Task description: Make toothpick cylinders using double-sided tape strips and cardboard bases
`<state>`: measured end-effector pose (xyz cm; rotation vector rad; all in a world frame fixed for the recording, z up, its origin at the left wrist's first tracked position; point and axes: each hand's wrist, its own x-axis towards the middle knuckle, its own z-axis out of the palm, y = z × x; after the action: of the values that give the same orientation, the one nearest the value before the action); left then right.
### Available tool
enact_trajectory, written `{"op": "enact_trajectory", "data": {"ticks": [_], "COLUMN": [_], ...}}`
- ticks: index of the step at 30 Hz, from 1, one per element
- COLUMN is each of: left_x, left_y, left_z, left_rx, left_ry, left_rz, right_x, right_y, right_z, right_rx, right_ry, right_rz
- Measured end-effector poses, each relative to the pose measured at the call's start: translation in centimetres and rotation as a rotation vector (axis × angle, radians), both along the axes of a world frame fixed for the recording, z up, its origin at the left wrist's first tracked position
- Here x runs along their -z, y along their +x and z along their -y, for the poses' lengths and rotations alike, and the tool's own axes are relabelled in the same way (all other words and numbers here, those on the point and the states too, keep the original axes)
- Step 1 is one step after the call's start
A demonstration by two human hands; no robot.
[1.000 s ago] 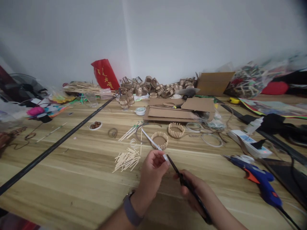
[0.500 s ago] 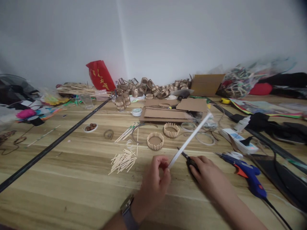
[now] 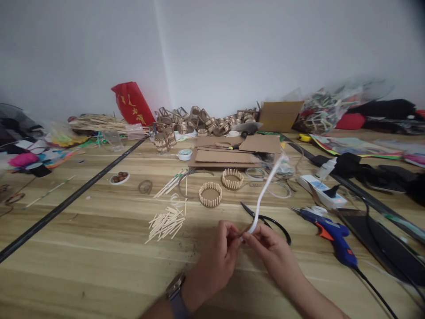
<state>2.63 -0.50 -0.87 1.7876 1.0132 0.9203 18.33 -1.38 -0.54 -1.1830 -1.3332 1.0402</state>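
A white strip rises from between my fingers and bends up toward the right. My left hand pinches its lower end, and my right hand is closed on the same end, fingertips nearly touching. Just behind my right hand, black scissors lie on the wooden table. Two round pieces ringed with short sticks, one nearer and one farther, stand beyond my hands. To the left is a pile of short sticks.
A blue glue gun with a cord lies right, near a white power strip. Cardboard sheets, a small white bowl and a tape roll sit farther back. A red bag leans against the wall.
My right hand has let go of the scissors, which now lie on the table, and has moved left to the strip's lower end. The strip is now curved.
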Motion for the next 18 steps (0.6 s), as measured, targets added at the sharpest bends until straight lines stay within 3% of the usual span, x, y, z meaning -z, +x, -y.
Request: {"op": "enact_trajectory", "data": {"ticks": [6,9,13,18], "left_x": [0.66,0.85,0.79,1.04], "left_y": [-0.04,0.09,0.23,0.11], "left_z": [-0.06,-0.43,-0.63,-0.86], "left_rx": [-0.039,-0.066,-0.003,-0.115], "left_ry": [-0.050,-0.182,-0.300,-0.243], "left_rz": [0.031,0.078,0.138,0.098], "right_x": [-0.25,-0.24,-0.03,0.39], "right_y": [0.61,0.91,0.84,0.91], "right_z": [-0.40,-0.47,-0.56,-0.60], "right_rx": [0.106,0.137,0.120,0.008], "right_ry": [-0.101,-0.113,-0.092,-0.063], "right_rz": [-0.031,-0.014,0.019,0.186]}}
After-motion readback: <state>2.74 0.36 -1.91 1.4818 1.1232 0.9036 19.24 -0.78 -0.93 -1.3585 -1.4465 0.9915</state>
